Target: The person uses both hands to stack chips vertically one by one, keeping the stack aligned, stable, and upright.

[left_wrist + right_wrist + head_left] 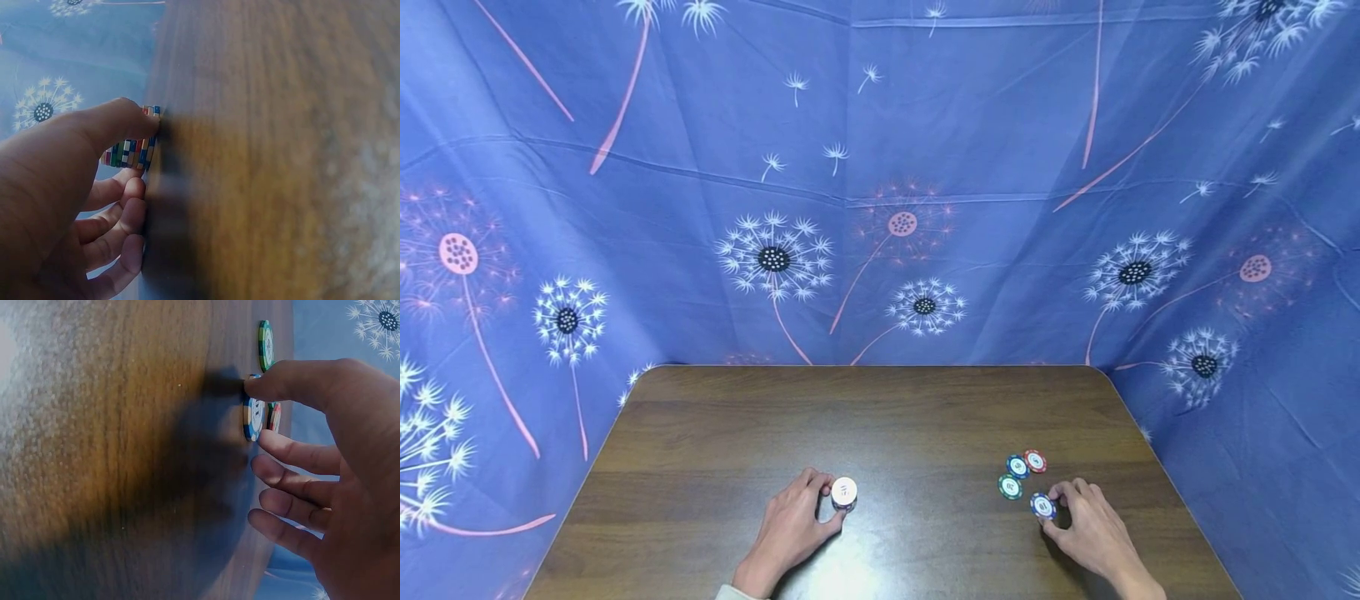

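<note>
Left of the middle of the table, my left hand (792, 521) grips a short stack of poker chips (844, 490) between thumb and fingers. A white-faced chip tops the stack; in the left wrist view its striped edges (128, 154) show several colours, partly covered by the thumb. Over on the right, my right hand (1093, 529) pinches a blue-edged poker chip (1042, 506) marked 10 by its rim. That chip (254, 419) lies flat at the tabletop in the right wrist view, the thumb on one side and the index fingertip on the other.
Just beyond the right hand lie a green-edged chip (1010, 487), a dark blue-edged chip (1018, 467) and a red-edged chip (1035, 461), close together. The brown wooden table (865, 417) ends at a blue dandelion-print cloth (850, 167) at the back and sides.
</note>
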Tool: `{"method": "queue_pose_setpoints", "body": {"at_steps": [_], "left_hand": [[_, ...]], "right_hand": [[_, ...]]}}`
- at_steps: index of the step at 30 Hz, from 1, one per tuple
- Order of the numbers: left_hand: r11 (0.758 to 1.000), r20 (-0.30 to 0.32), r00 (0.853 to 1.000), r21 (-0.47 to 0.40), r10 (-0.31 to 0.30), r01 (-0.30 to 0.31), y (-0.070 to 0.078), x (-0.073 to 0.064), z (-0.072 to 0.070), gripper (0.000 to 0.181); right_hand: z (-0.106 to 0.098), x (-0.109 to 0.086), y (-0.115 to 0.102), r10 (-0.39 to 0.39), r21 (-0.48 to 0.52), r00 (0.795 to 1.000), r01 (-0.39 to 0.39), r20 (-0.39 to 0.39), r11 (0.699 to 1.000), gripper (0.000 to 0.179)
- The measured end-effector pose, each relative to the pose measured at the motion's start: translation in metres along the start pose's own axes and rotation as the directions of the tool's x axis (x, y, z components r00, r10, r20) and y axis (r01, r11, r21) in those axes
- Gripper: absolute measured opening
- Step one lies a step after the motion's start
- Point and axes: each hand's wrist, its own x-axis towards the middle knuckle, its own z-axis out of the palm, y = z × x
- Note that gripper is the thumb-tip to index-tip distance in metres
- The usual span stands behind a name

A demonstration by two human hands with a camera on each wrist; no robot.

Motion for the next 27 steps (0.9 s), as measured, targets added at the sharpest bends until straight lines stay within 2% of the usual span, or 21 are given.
{"method": "queue_pose_setpoints", "body": {"at_steps": [4, 9, 12, 21, 27], "left_hand": [[1.000, 0.008, 1.000, -0.004, -0.006, 0.006, 0.000, 0.000, -0.001, 0.038], [1.000, 0.009, 1.000, -0.009, -0.009, 0.009, 0.001, -0.001, -0.001, 0.039], [1.000, 0.005, 1.000, -0.014, -0.009, 0.009, 0.001, -0.001, -0.001, 0.039], [1.000, 0.004, 1.000, -0.008, -0.008, 0.008, 0.001, 0.000, -0.001, 0.037], [1.000, 0.004, 1.000, -0.005, -0.009, 0.009, 0.002, 0.000, -0.002, 0.038]], "right_hand": [[0.003, 0.000, 0.001, -0.009, -0.001, 1.000, 0.009, -0.030, 1.000, 0.039], [0.009, 0.000, 0.002, -0.082, -0.046, 0.984, 0.076, -0.156, 0.996, 0.039], [0.013, 0.001, 0.004, -0.105, -0.066, 0.973, 0.093, -0.204, 0.993, 0.040], [0.016, 0.003, 0.006, -0.118, -0.069, 0.963, 0.104, -0.243, 0.992, 0.039], [0.015, 0.003, 0.006, -0.100, -0.056, 0.966, 0.089, -0.239, 0.994, 0.039]]}}
